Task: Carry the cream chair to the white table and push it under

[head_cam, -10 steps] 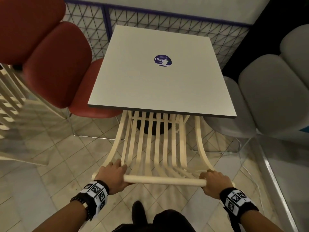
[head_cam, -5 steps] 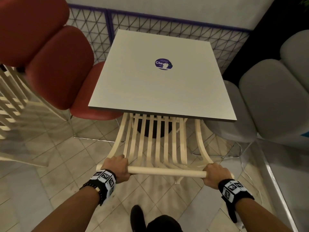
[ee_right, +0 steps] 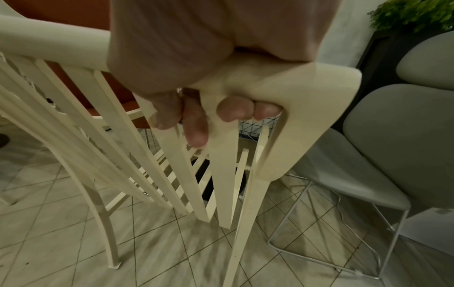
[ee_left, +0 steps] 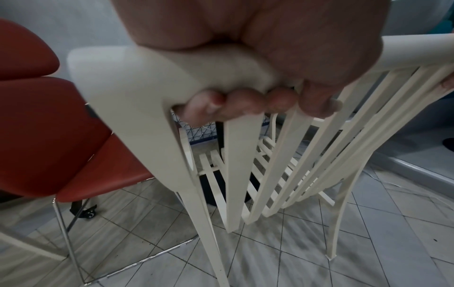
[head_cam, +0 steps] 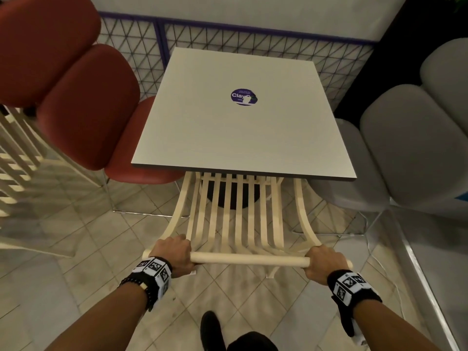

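The cream slatted chair (head_cam: 239,219) stands in front of me with its seat hidden under the near edge of the white table (head_cam: 243,127). Only its curved back slats and round top rail (head_cam: 249,259) show in the head view. My left hand (head_cam: 174,254) grips the rail's left end, and my right hand (head_cam: 323,262) grips its right end. In the left wrist view my fingers (ee_left: 243,103) curl under the rail (ee_left: 137,66) between the slats. The right wrist view shows my fingers (ee_right: 196,124) wrapped under the rail corner (ee_right: 307,81).
A red cushioned chair (head_cam: 83,105) stands at the table's left and a grey cushioned chair (head_cam: 410,145) at its right. A wire mesh fence (head_cam: 253,44) runs behind the table. The table's dark round base (head_cam: 231,196) shows through the slats. The floor is tiled.
The chair has slid forward, so more of its seat is under the table. Both hands kept their grip on the top rail and my arms have stretched forward.
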